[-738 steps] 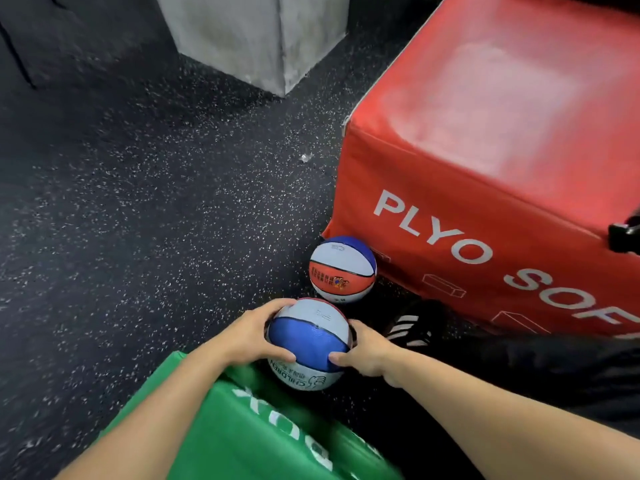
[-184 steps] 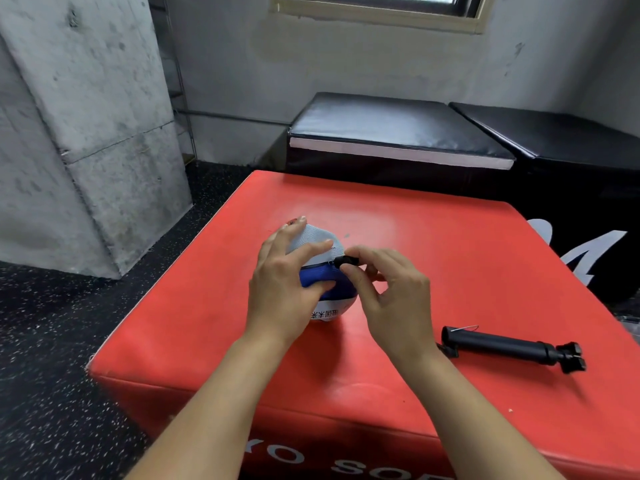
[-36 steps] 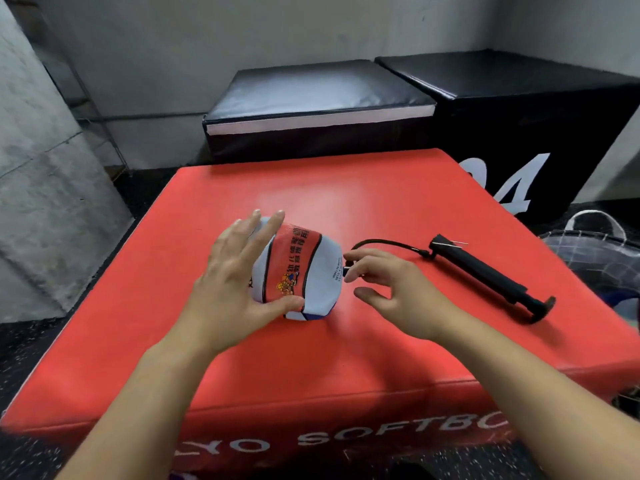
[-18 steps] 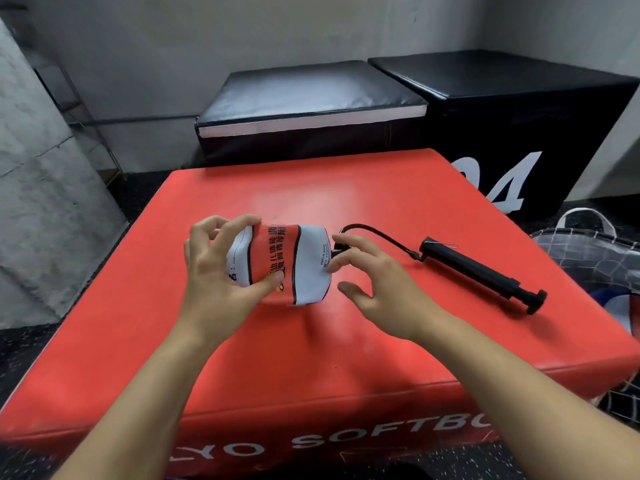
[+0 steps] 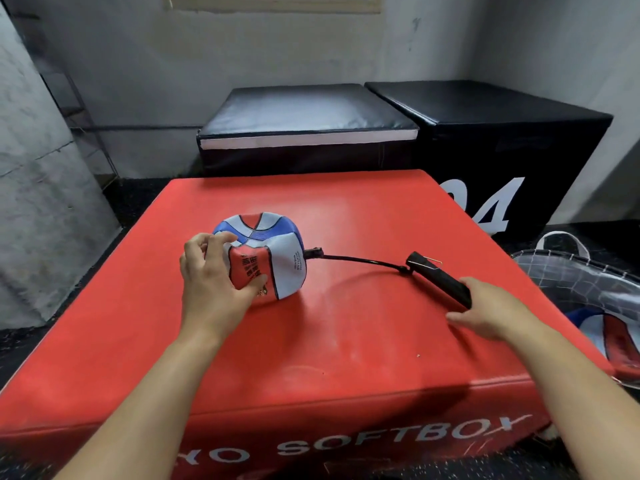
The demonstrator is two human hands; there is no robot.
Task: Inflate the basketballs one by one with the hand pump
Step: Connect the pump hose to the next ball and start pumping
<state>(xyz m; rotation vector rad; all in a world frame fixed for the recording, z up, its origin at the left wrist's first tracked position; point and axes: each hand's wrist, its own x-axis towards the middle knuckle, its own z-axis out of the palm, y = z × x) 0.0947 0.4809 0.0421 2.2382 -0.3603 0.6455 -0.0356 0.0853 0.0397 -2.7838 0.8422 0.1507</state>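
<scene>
- Basketball (image 5: 266,256), half flat and caved into folds, sits on the red padded box (image 5: 346,341) left of middle; its panels are red, white and blue with small print I cannot read.
- Left hand (image 5: 216,277) grips the ball's near side, thumb pressed into the red panel, fingers curled over the top.
- Thin black hose (image 5: 360,260) runs from a fitting on the ball's right side to the hand pump (image 5: 438,280), a black matte tube lying on the box.
- Right hand (image 5: 491,308) covers the pump's near end, so the handle is hidden; fingers curl round the barrel, grasping it.
- Half a second ago that hand was at the ball's valve and the pump lay untouched; the ball has since turned to show its blue top.
- Mesh bag (image 5: 581,289) at the right edge is cut off, with another ball (image 5: 609,337) dimly seen inside.
- Two black boxes (image 5: 311,133) stand behind, one marked "04".
</scene>
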